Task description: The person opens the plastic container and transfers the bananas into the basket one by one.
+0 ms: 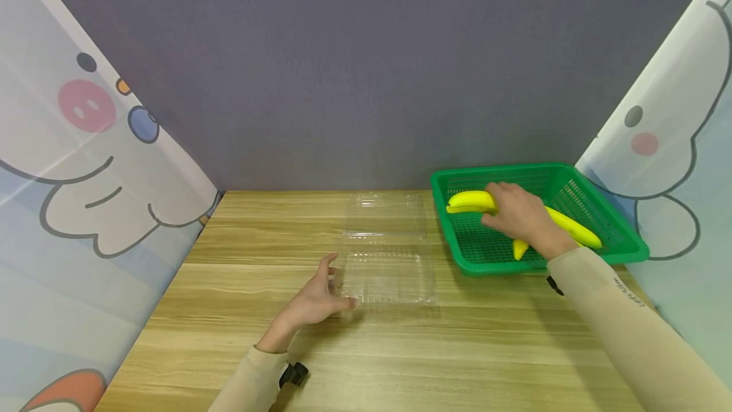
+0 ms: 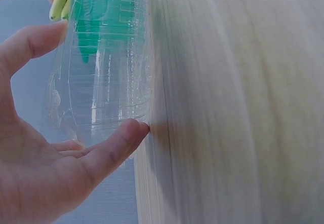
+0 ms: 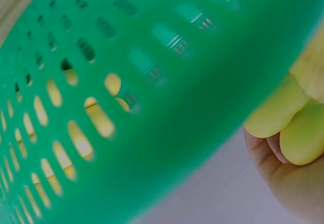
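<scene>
A clear plastic clamshell container (image 1: pixel 389 278) lies with its lid (image 1: pixel 384 215) folded back on the table. My left hand (image 1: pixel 314 297) holds its left side, thumb and fingers spread along the edge; in the left wrist view, fingertips meet the clear wall (image 2: pixel 109 72). Over the green basket (image 1: pixel 470 267), my right hand (image 1: pixel 520 212) grips yellow bananas (image 1: pixel 471 199) from above. Two rounded banana ends (image 3: pixel 301 138) show against the fingers in the right wrist view. Another banana (image 1: pixel 574 227) lies in the basket, partly covered by the right hand and wrist.
The wood-grain table (image 1: pixel 240 297) meets a grey panel (image 1: pixel 366 81) at the back. Printed cartoon panels flank it, one on the left (image 1: pixel 86 196) and one on the right (image 1: pixel 657 145), close to the basket. The basket's slotted wall fills much of the right wrist view.
</scene>
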Motion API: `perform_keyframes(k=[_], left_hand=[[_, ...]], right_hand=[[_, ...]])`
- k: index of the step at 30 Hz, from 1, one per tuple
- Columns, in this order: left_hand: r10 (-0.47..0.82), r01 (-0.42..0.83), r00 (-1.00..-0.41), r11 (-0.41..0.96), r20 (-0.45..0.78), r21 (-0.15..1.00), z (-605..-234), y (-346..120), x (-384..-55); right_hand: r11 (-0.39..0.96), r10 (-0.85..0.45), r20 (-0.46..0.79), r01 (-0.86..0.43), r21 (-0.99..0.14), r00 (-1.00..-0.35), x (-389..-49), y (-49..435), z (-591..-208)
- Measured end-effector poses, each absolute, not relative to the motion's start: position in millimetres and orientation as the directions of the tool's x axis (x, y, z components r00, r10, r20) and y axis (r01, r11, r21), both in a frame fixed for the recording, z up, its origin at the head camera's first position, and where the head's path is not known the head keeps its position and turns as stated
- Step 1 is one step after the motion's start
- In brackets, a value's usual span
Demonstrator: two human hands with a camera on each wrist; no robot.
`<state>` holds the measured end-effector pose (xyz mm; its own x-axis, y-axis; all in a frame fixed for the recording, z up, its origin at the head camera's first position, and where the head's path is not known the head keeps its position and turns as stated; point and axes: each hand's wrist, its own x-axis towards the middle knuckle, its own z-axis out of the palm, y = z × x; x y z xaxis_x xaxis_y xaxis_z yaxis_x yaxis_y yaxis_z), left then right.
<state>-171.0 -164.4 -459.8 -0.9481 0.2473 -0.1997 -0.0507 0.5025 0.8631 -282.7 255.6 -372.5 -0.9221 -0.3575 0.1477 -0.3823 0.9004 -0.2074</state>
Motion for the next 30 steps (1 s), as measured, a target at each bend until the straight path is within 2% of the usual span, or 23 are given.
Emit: perform_keyframes(k=[30], left_hand=[[0.247,-0.059,-0.947,0.501,-0.208,0.863,-459.8,-164.2,-170.5]], right_hand=[[0.924,-0.308,0.07,-0.316,-0.215,-0.949,-289.6,287.6,-395.2]])
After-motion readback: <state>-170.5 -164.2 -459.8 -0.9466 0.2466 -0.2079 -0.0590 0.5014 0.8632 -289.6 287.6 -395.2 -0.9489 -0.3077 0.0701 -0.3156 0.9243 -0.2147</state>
